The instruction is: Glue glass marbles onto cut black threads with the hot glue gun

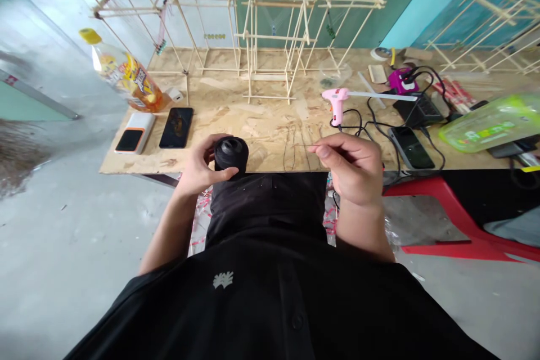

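Note:
My left hand [201,164] is wrapped round a spool of black thread [231,156] at the front edge of the wooden table [257,118]. The spool's hollow end faces up. Thumb and forefinger of my right hand [352,163] pinch a thin, straight needle-like piece [301,145] that points left, over the table edge. Whether it is a needle or a stiff strand I cannot tell. Several dark cut threads [294,143] lie on the wood between my hands.
Stick frames [274,36] stand along the back. On the left are a drink bottle [130,81], a power bank [135,134] and a phone [176,127]. A pink glue gun [336,104], cables, another phone [411,147] and a green bottle [489,126] lie right. A red chair [455,208] stands below.

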Demonstrator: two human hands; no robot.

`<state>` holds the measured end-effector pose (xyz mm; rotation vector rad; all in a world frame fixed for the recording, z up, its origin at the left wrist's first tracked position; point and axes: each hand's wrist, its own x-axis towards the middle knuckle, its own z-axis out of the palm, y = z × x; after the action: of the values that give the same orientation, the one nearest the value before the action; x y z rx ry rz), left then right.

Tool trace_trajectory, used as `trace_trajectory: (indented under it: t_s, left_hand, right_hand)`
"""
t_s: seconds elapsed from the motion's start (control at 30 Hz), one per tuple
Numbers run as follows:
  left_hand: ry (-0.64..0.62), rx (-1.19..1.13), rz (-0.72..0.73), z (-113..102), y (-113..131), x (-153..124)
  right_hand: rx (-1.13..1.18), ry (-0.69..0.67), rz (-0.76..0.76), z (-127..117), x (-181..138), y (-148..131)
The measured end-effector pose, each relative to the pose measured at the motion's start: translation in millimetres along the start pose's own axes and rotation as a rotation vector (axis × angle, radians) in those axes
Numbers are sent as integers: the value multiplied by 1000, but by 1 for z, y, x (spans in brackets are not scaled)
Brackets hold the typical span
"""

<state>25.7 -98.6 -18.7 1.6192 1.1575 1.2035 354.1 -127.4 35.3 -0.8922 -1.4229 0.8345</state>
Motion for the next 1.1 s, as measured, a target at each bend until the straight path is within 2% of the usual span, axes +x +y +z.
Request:
trace_trajectory:
  t_s: [0.1,0.17,0.23,0.3,0.4,0.6,0.7,0.8,1.0,1.1]
  left_hand:
    - [9,223,100,-3,5,-2]
    - [-70,275,168,-9,4,-1]
    - [-156,172,192,-17,-3,2]
    - [-184,4,179,-23,-13,7]
    - [-111,-148,161,-29,-28,14]
    - [56,-224,81,-31,-43,26]
    - [150,-246,36,-37,-46,42]
    - [254,-221,0,-46,-46,69]
    - [352,-22,-14,-54,-43,141]
    - [338,128,-28,-48,-51,166]
  right_hand:
    - [15,54,-62,-8,-1,-3]
    - [20,110,-80,-13,-1,-4]
    - [38,175,-92,-18,0,-6]
    - [77,237,-115,-22,2,-8]
    - [132,333,-175,-31,5,-11]
    - [130,436,-251,-55,5,-15]
    - [98,446,-284,-61,4,-15]
    - [73,439,-287,-64,0,-20]
    - [-111,268,-104,-63,-26,-43]
    - [-166,173,-57,-59,-37,-51]
